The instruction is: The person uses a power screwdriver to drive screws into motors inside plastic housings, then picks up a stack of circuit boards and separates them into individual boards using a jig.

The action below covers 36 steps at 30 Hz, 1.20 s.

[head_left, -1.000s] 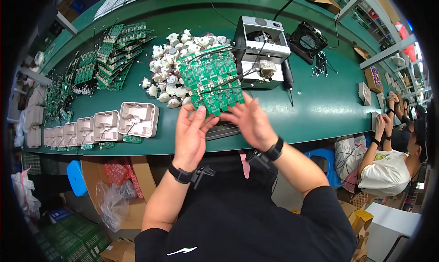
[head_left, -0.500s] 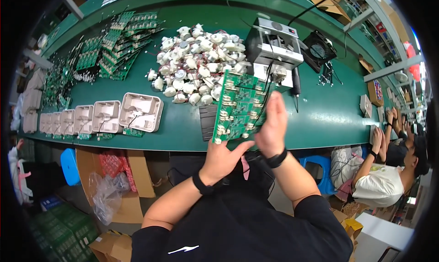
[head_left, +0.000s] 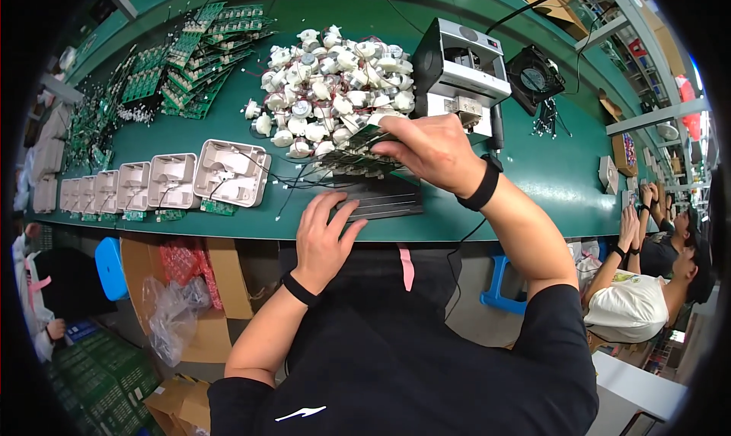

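My right hand is closed on the upper edge of a green circuit board panel. The panel is tilted steeply, so only a narrow strip of it shows, and part is hidden behind the fingers. Beneath it, a dark grooved pad lies by the bench's near edge. My left hand rests at the pad's left end, its thumb and fingers spread and nothing seen in them. Thin black wires trail leftward from beside the panel.
Behind the panel is a heap of white motor-like parts with red wires. A row of pale plastic housings runs left. Stacked circuit boards lie far left. A grey metal machine and a black fan stand right. Co-workers sit far right.
The panel, earlier upright between both hands, has tipped over above the pad, held by the right hand alone. My left hand has moved left and down onto the pad's end.
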Each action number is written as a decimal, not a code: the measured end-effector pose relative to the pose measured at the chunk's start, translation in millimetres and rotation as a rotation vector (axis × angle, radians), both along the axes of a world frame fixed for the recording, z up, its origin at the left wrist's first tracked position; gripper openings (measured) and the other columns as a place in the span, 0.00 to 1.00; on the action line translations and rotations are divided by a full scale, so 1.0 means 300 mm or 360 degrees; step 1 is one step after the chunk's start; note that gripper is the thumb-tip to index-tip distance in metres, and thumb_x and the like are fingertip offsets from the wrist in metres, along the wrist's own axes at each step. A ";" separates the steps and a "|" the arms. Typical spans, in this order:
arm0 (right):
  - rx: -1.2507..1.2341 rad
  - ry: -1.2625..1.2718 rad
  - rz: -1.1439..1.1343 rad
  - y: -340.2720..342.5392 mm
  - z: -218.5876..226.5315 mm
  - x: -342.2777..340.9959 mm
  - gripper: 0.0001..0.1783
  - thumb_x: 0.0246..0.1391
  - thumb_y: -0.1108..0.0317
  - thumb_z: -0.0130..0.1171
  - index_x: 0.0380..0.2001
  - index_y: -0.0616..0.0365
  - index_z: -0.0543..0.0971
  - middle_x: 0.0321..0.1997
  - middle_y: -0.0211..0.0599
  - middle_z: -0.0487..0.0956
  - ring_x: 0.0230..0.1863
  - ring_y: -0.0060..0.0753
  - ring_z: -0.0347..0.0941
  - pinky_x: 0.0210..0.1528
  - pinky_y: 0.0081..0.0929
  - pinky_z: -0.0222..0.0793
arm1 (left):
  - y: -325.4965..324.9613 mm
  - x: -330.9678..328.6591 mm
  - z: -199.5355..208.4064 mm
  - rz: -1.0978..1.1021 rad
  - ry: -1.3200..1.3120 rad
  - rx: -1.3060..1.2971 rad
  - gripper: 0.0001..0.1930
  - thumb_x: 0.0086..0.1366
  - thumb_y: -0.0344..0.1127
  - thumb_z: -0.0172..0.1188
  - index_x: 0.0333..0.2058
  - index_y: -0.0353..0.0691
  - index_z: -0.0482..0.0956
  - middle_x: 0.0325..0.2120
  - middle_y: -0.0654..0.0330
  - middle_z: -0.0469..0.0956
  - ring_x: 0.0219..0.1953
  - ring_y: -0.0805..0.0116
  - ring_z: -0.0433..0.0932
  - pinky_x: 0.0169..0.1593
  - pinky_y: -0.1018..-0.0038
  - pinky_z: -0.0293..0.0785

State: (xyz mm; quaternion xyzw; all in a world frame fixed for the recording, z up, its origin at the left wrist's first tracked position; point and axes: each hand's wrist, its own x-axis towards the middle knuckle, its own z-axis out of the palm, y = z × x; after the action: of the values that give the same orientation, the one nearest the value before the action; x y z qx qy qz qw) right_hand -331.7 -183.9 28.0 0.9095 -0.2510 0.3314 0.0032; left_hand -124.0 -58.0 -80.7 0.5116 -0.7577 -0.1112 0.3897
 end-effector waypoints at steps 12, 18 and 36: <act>0.0152 0.0562 0.0275 -0.023 0.046 0.022 0.11 0.59 0.63 0.65 0.38 0.54 0.74 0.20 0.31 0.74 0.20 0.37 0.76 0.19 0.35 0.66 | 0.008 0.006 -0.025 0.0036 0.0007 -0.0067 0.15 0.56 0.36 0.72 0.43 0.41 0.84 0.41 0.58 0.79 0.46 0.56 0.79 0.50 0.62 0.76; 0.0155 0.0705 0.0283 -0.038 0.055 0.033 0.12 0.61 0.61 0.62 0.36 0.53 0.71 0.21 0.31 0.74 0.21 0.38 0.76 0.19 0.36 0.66 | 0.005 0.006 -0.034 0.0048 0.0060 -0.0095 0.15 0.55 0.35 0.73 0.42 0.41 0.85 0.38 0.59 0.80 0.42 0.58 0.80 0.49 0.64 0.76; 0.0043 0.0731 0.0280 -0.047 0.092 0.062 0.17 0.61 0.53 0.62 0.33 0.53 0.71 0.20 0.31 0.71 0.18 0.36 0.75 0.17 0.36 0.65 | 0.005 0.002 -0.052 0.0087 0.0030 -0.0142 0.16 0.54 0.38 0.74 0.41 0.44 0.86 0.35 0.64 0.80 0.40 0.63 0.81 0.44 0.67 0.77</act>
State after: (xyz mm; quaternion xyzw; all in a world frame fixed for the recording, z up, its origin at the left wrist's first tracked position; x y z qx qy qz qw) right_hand -313.0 -197.9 55.7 0.9793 -0.1681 0.1114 0.0191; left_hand -123.3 -56.5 -96.4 0.5131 -0.7439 -0.0714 0.4221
